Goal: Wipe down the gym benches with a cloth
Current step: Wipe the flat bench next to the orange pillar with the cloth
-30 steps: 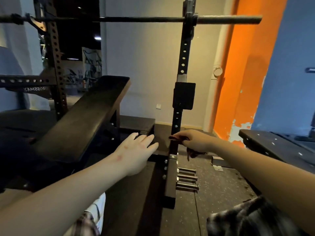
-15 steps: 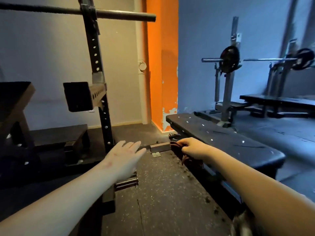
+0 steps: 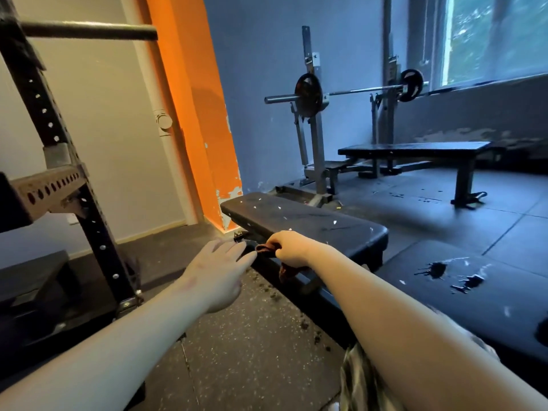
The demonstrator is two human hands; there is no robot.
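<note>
Rust-brown crumpled cloth (image 3: 267,249) sits gripped in the right hand (image 3: 292,247) beside the black padded flat bench (image 3: 311,222), and I see the left hand (image 3: 218,269) spread, holding nothing.

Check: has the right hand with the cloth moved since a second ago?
Yes. The right hand, gripping the cloth, went rightward, away from the rack upright, to the left edge of the near bench.
</note>
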